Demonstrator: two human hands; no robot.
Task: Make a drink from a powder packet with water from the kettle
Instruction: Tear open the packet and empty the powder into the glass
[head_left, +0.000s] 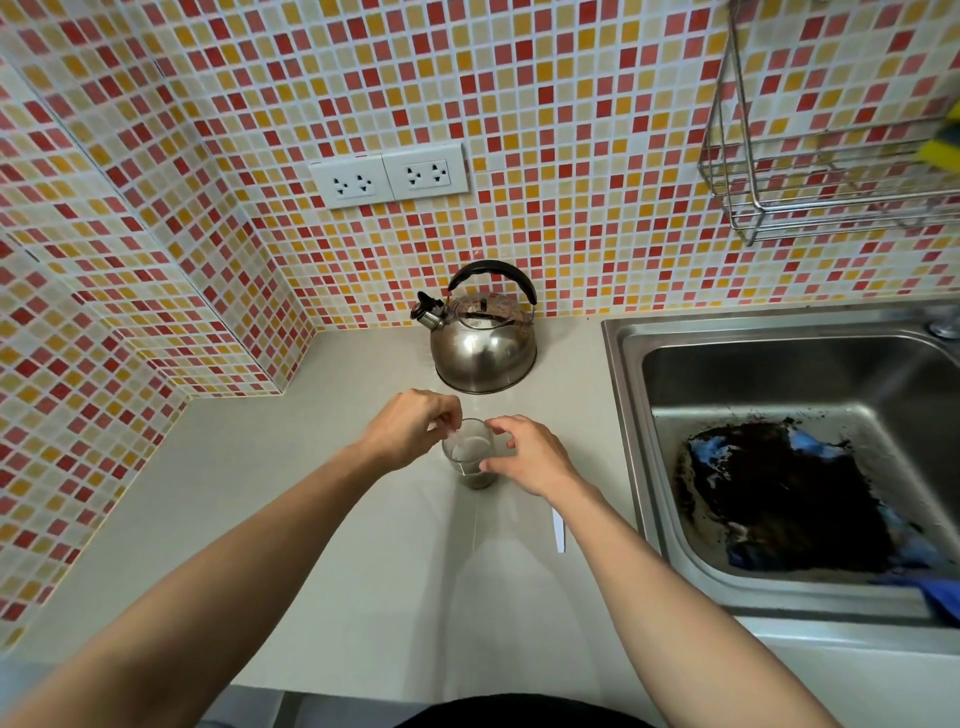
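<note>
Stirring now: by the look of it the mixing step is under way, both hands working at the glass (470, 456) just below the frame's centre.
Left hand: left hand (410, 428) sits at the glass's upper-left rim, fingers pinched together on something thin and pale that dips into the glass; a stirrer or spoon handle, too small to tell which.
Right hand: right hand (524, 457) curls loosely round the right side of the glass, thumb and fingertips touching the wall to steady it, palm open and not fully wrapped.
Glass: upright on the tabletop (322, 545), holding cloudy pale liquid above a darker layer at the bottom, so the powder seems to be in and water added.
Kettle: steel kettle (483, 338) stands above the glass in the frame, near the tiled wall, apart from both hands.
Packet scrap: a thin white strip (559, 530) lies lower right of the glass, possibly the torn packet; hard to say.
Sink: sink (631, 332) fills the right side, with dark residue over something blue.
Next move: likely more stirring until the dark layer lifts; that calls for a firm hold from the right hand so the glass does not tip.
</note>
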